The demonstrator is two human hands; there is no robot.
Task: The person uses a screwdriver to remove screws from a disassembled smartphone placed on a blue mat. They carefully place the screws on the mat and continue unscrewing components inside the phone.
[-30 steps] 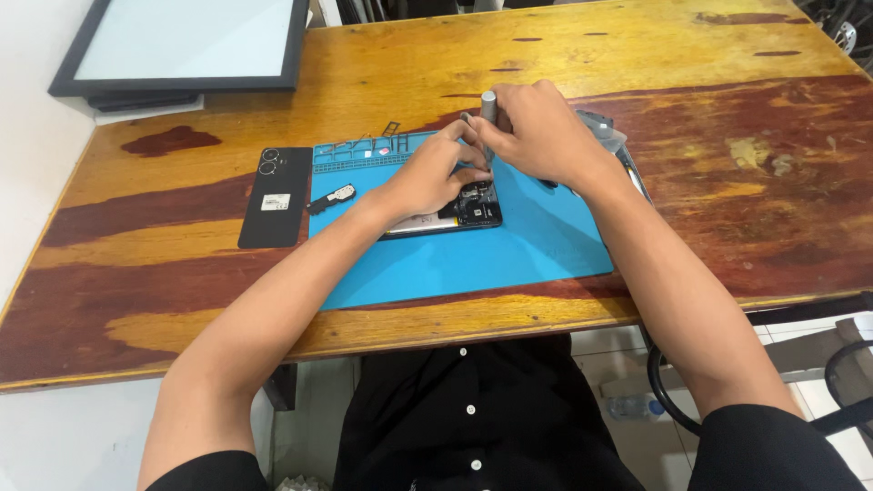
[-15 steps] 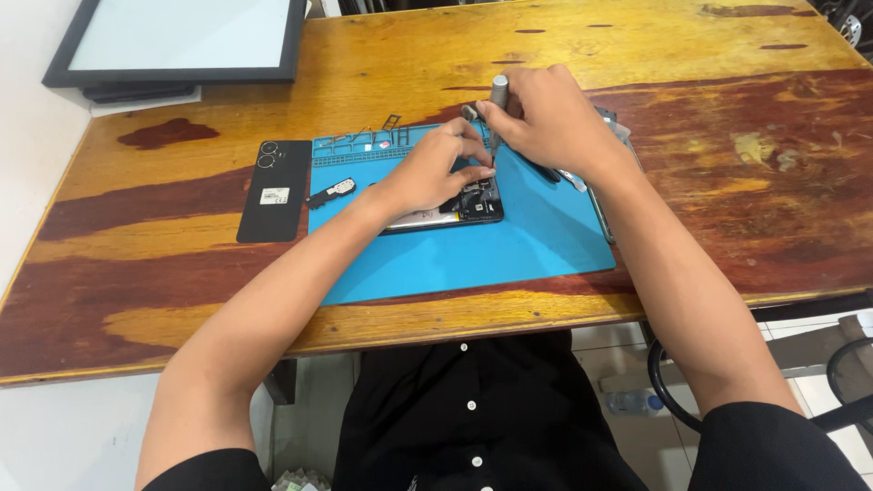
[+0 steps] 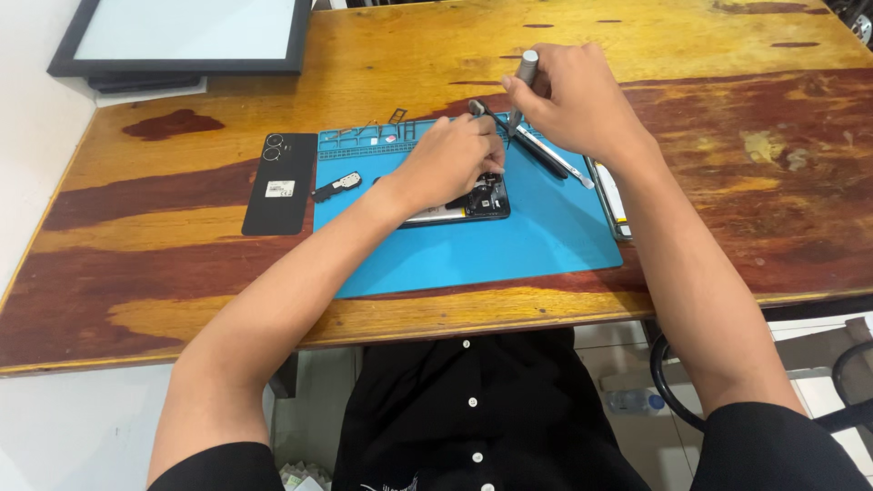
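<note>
While the left hand (image 3: pixel 450 159) pressed down on the opened phone (image 3: pixel 459 205), its fingers (image 3: pixel 486 164) were curled narrow over the phone's upper end, and whether they pinched anything could not be told. The phone lay flat near the middle of the blue mat (image 3: pixel 509 245), its exposed insides partly hidden under that hand. The right hand (image 3: pixel 577 100) held a grey screwdriver (image 3: pixel 523 82) upright just beyond the phone, fingers wrapped tight around its shaft. Along the mat's far edge sat shallow moulded compartments (image 3: pixel 364 138) (their contents too small to make out). 1 small black part (image 3: pixel 336 186) lay on the mat's left side. A black back cover (image 3: pixel 280 184) rested on the wooden surface (image 3: pixel 182 273) just beside the mat, and a framed screen (image 3: pixel 182 36) lay at the far left corner. Slim tools (image 3: pixel 555 156) lay under the right wrist.
</note>
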